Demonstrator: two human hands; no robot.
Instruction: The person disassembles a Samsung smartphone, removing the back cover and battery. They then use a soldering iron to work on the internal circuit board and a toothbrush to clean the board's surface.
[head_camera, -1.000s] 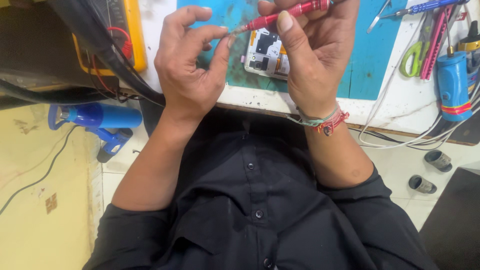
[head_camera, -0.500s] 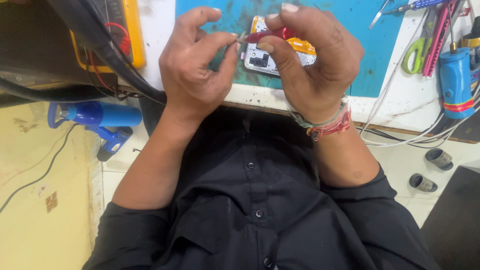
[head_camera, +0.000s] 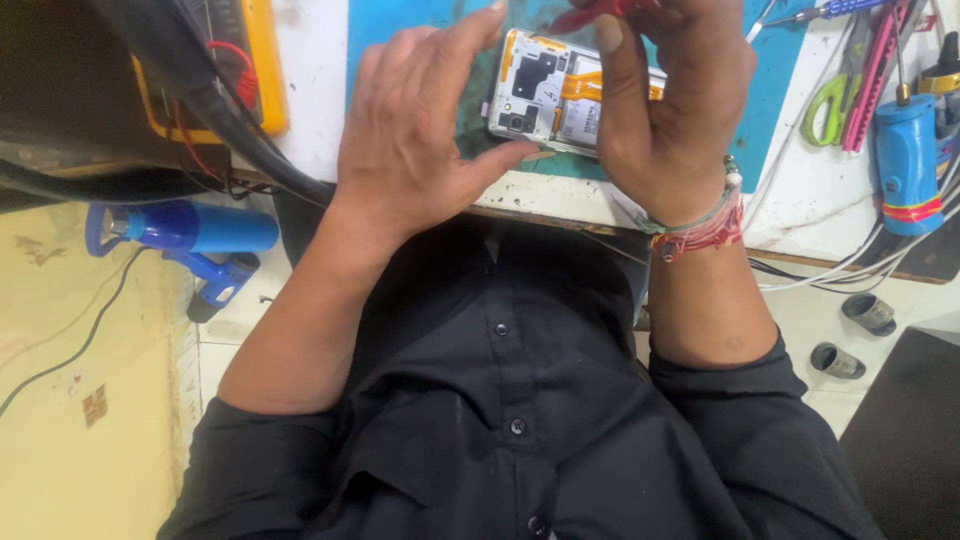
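Note:
An opened phone (head_camera: 555, 95), back cover off, with orange flex cables showing, lies on a teal work mat (head_camera: 400, 30) at the bench edge. My left hand (head_camera: 415, 140) rests beside it with fingers spread, thumb tip touching the phone's near left edge. My right hand (head_camera: 665, 100) is closed around a red-handled screwdriver (head_camera: 590, 15), held above the phone's right side. Red and pale thread bands circle my right wrist.
A yellow multimeter (head_camera: 255, 60) with black leads sits at the left. Green-handled scissors (head_camera: 830, 105), pink tweezers (head_camera: 870, 70), a blue tool (head_camera: 905, 165) and a blue screwdriver (head_camera: 835, 10) lie at the right. A blue hot-air gun (head_camera: 185, 235) hangs below the bench.
My left hand has let go of the screwdriver tip and opened beside the phone. My right hand has swung the screwdriver over the phone. The view has shifted closer.

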